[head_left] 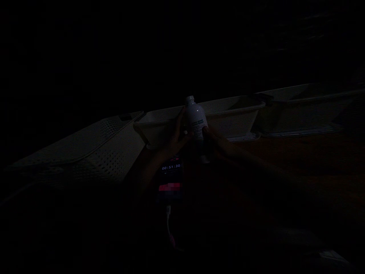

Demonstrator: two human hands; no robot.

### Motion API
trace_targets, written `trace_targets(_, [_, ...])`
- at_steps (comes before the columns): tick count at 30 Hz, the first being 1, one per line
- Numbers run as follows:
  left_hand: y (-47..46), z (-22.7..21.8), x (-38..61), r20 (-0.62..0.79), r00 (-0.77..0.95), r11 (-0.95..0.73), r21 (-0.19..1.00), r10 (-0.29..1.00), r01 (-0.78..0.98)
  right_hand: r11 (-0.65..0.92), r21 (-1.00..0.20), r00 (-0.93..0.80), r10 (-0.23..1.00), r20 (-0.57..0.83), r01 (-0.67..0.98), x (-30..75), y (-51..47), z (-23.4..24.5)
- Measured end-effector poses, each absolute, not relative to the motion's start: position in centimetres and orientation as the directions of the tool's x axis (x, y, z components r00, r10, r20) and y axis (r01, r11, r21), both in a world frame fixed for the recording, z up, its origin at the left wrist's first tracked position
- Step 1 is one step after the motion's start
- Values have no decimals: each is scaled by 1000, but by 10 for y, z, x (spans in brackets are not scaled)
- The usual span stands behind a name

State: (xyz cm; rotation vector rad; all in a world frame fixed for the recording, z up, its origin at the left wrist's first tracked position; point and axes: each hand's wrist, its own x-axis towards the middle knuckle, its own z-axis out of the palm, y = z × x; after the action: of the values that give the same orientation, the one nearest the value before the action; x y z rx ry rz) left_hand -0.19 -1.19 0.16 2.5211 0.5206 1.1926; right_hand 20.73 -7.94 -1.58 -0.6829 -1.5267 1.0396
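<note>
The scene is very dark. A small white bottle (196, 118) with a cap and a printed label stands upright at the centre. My left hand (173, 139) wraps its left side with fingers raised along it. My right hand (218, 142) grips its lower right side. Both hands hold the bottle just in front of a pale rectangular tub (236, 118).
A phone (171, 177) with a lit timer lies below my hands, with a white cable (169, 222) trailing toward me. A perforated pale basket (94, 148) sits at the left. Another pale tub (308, 110) stands at the right. The surface looks reddish-brown.
</note>
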Motion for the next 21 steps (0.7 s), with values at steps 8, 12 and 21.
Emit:
trace_targets(8, [-13, 4, -1, 666, 593, -883, 427, 452, 194, 470, -874, -240, 841, 485, -122, 208, -78, -16])
trace_targets(12, [-16, 4, -1, 664, 588, -880, 424, 462, 212, 475, -875, -241, 842, 483, -95, 208, -80, -15])
trace_targets(21, [-16, -2, -2, 669, 577, -873, 450, 468, 187, 420, -906, -189, 887, 422, -49, 209, -86, -16])
